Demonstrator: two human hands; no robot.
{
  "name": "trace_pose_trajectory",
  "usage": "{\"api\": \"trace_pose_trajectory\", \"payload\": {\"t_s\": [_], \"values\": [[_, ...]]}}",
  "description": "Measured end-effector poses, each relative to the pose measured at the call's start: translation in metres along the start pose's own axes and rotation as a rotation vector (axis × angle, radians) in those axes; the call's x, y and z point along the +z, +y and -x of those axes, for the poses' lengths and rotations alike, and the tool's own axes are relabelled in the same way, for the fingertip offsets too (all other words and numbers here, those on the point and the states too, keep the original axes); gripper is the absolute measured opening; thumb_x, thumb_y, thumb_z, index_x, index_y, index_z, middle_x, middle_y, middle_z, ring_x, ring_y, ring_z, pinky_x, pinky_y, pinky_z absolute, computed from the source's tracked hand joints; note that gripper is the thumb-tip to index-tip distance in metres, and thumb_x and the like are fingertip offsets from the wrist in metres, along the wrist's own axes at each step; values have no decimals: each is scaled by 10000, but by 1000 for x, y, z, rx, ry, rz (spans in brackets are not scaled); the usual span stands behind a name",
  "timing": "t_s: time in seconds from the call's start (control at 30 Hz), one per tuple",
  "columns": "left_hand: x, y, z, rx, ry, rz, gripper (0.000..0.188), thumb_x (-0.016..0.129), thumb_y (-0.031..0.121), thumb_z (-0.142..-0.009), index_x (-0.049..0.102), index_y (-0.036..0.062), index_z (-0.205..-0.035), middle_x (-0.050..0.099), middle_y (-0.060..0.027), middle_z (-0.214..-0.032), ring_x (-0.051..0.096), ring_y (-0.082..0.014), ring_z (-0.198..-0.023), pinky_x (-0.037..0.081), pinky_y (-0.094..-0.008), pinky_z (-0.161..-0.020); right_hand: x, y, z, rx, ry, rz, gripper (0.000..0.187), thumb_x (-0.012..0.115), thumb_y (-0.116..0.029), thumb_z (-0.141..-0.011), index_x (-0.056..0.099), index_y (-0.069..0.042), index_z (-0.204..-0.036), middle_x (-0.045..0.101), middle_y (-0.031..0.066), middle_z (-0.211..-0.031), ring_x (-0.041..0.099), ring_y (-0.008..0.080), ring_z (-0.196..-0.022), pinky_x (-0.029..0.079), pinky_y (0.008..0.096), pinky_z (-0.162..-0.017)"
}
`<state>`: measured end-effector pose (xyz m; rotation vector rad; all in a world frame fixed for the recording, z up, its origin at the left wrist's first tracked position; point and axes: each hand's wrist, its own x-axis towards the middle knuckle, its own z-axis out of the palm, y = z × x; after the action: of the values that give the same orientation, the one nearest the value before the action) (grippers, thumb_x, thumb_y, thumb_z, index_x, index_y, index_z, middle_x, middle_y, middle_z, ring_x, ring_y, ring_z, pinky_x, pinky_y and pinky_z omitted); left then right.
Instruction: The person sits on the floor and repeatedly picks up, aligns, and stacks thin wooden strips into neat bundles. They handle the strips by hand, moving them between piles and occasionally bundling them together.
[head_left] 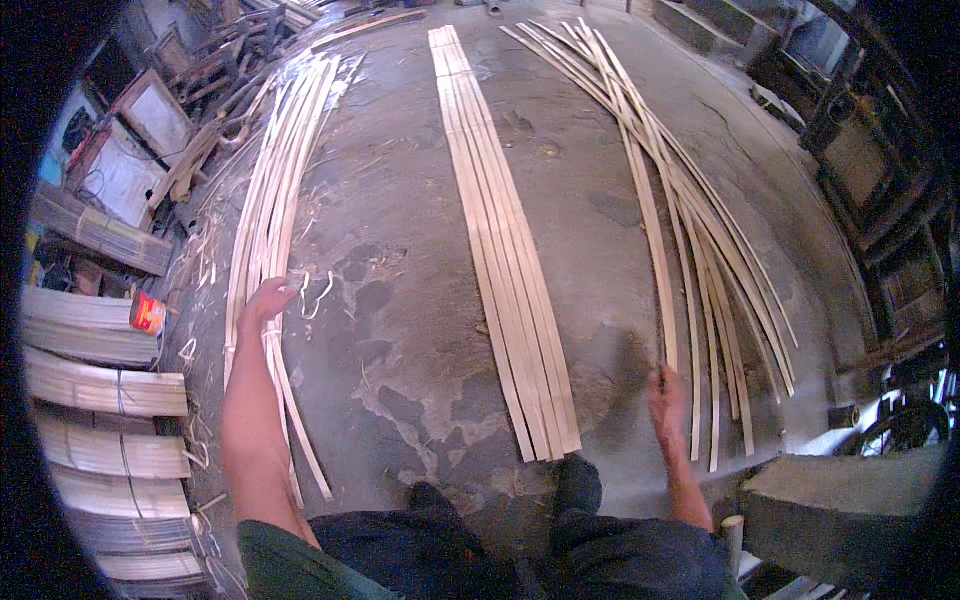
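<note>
My left hand (266, 300) is over a loose bundle of long, pale wooden strips (283, 190) on the left, its fingers reaching out across them and apparently open. The undersides of those fingers are hidden. On the right, my right hand (664, 392) is closed around the near end of one wooden strip (650, 250), slightly smeared by motion. That strip belongs to a crossed, fanned-out pile of strips (725, 225). Between my hands, a flat row of strips (500, 215) lies side by side on the floor, its near end by my feet.
Tied stacks of pale slats (105, 395) line the left edge, with a red packet (148, 313) on one. Scrap timber (215, 120) lies far left. A concrete block (850, 490) stands at lower right, dark wooden frames (860, 170) above it. Thin shavings litter the concrete floor (390, 330).
</note>
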<state>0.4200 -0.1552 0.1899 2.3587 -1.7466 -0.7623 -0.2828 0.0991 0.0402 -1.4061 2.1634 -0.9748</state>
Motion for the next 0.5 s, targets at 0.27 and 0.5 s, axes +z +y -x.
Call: {"api": "trace_pose_trajectory", "payload": {"t_s": [0.27, 0.5], "values": [[5, 41, 11, 63, -5, -38, 562, 626, 373, -867, 544, 16, -1294, 583, -176, -1279, 546, -281, -1204, 397, -366, -1044, 98, -52, 15, -112, -245, 143, 403, 595, -271, -902, 543, -84, -1254, 655, 146, -1071, 631, 310, -911, 485, 418, -804], [4, 11, 8, 56, -31, -85, 636, 632, 455, -850, 519, 51, -1328, 478, -184, -1388, 513, -296, -1228, 411, -389, -1030, 116, -72, 22, 7, -245, 176, 401, 619, -208, -865, 521, -94, -1236, 647, 107, -929, 621, 280, -833, 490, 419, -769]]}}
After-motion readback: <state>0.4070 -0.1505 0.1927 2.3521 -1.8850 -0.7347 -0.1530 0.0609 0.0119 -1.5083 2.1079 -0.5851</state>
